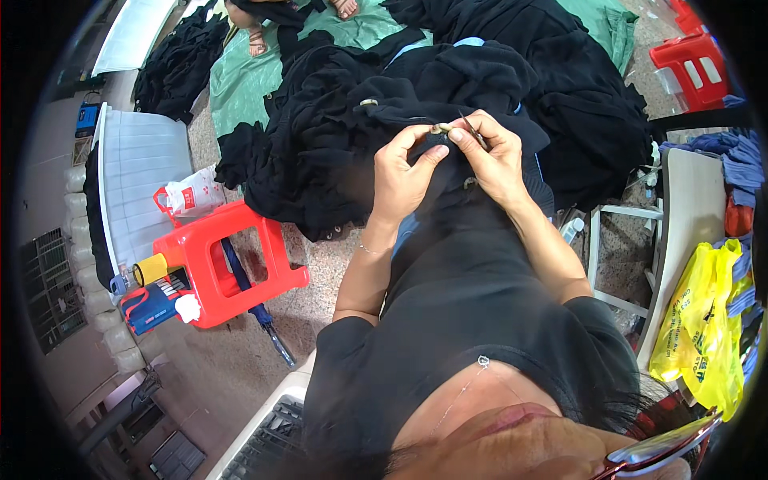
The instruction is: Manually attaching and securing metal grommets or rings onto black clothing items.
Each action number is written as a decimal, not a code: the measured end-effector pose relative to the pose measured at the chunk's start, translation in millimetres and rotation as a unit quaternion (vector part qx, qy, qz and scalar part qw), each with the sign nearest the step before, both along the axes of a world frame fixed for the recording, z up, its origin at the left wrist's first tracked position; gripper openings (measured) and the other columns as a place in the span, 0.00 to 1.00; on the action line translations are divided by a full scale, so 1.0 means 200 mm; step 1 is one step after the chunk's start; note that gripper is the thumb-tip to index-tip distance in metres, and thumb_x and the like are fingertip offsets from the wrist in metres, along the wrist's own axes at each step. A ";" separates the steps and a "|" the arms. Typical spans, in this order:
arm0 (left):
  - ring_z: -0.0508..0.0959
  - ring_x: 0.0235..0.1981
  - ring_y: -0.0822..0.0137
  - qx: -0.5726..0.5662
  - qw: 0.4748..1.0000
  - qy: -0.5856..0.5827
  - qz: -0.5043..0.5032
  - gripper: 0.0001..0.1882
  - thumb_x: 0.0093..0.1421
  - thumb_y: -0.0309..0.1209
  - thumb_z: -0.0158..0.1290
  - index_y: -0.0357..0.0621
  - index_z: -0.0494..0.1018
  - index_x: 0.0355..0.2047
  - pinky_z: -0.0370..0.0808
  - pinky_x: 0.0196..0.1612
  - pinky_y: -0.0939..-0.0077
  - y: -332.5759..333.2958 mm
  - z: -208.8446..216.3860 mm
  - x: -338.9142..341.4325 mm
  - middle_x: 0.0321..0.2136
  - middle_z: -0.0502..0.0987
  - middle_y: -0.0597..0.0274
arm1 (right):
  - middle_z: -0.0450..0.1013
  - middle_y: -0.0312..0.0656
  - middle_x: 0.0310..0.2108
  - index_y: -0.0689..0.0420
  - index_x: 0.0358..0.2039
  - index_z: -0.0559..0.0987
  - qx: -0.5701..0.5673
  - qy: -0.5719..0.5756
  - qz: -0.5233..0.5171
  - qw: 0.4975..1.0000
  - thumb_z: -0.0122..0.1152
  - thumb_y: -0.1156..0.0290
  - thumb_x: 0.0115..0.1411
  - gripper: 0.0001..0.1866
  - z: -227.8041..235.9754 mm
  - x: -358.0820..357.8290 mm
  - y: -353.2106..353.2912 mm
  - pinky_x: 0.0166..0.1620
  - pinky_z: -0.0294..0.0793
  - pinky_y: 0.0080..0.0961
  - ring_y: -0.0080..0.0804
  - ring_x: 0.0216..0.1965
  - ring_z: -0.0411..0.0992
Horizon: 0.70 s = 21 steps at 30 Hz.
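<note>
Over my lap is a heap of black garments [320,152], with a few pale round buttons on the cloth. My left hand [400,172] is closed, pinching a bit of black cloth and a pale button [441,128] between thumb and fingers. From the other side, the thumb and fingertip of my right hand [494,160] press at that same button. A thin dark pointed tool [474,133], its kind unclear, is tucked in my right fingers. Any thread at the button is too small to make out.
At left a red plastic stool [232,264] carries a yellow-ended cylinder [150,270] and a blue box [156,304]. Black clothes lie on a green sheet [240,92] ahead, near another person's feet [258,42]. To the right are a red stool [692,72] and a yellow bag [696,328].
</note>
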<state>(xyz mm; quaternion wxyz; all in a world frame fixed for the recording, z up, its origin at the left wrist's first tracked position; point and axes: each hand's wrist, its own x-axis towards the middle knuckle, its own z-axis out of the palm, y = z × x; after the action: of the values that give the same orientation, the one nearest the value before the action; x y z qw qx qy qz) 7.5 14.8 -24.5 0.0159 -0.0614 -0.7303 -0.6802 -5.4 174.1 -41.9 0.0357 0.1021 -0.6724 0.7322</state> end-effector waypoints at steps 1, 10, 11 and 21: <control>0.78 0.38 0.76 0.000 1.000 -0.001 0.000 0.14 0.57 0.19 0.60 0.32 0.77 0.44 0.74 0.45 0.81 0.00 -0.01 0.01 0.36 0.81 0.61 | 0.72 0.32 0.31 0.60 0.40 0.81 0.000 -0.001 0.000 1.000 0.63 0.74 0.62 0.07 0.00 0.00 0.00 0.36 0.65 0.14 0.16 0.32 0.68; 0.76 0.36 0.79 0.066 0.994 -0.049 0.077 0.12 0.58 0.20 0.60 0.32 0.78 0.43 0.74 0.43 0.85 0.04 -0.08 0.05 0.36 0.80 0.65 | 0.77 0.41 0.26 0.61 0.34 0.81 0.221 0.098 -0.088 0.966 0.66 0.72 0.59 0.06 0.06 0.07 0.04 0.27 0.73 0.19 0.26 0.23 0.76; 0.76 0.36 0.79 0.063 0.994 -0.042 0.083 0.12 0.59 0.21 0.60 0.32 0.77 0.44 0.74 0.43 0.85 0.04 -0.07 0.05 0.36 0.80 0.65 | 0.77 0.41 0.26 0.61 0.34 0.81 0.221 0.098 -0.088 0.966 0.66 0.72 0.59 0.06 0.06 0.08 0.04 0.27 0.73 0.19 0.26 0.23 0.76; 0.77 0.36 0.79 0.047 0.995 -0.028 0.084 0.13 0.59 0.20 0.60 0.31 0.77 0.44 0.74 0.42 0.86 0.06 -0.08 0.06 0.36 0.80 0.64 | 0.77 0.39 0.26 0.59 0.32 0.80 0.261 0.159 -0.111 0.946 0.68 0.71 0.57 0.07 0.03 0.06 0.01 0.25 0.72 0.20 0.28 0.21 0.76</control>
<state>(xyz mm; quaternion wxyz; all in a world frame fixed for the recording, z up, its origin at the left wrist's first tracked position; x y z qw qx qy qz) 19.9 26.1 -40.9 0.0553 0.0205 -0.7002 -0.7115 6.6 176.2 -35.9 0.1953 0.1479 -0.8327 0.4966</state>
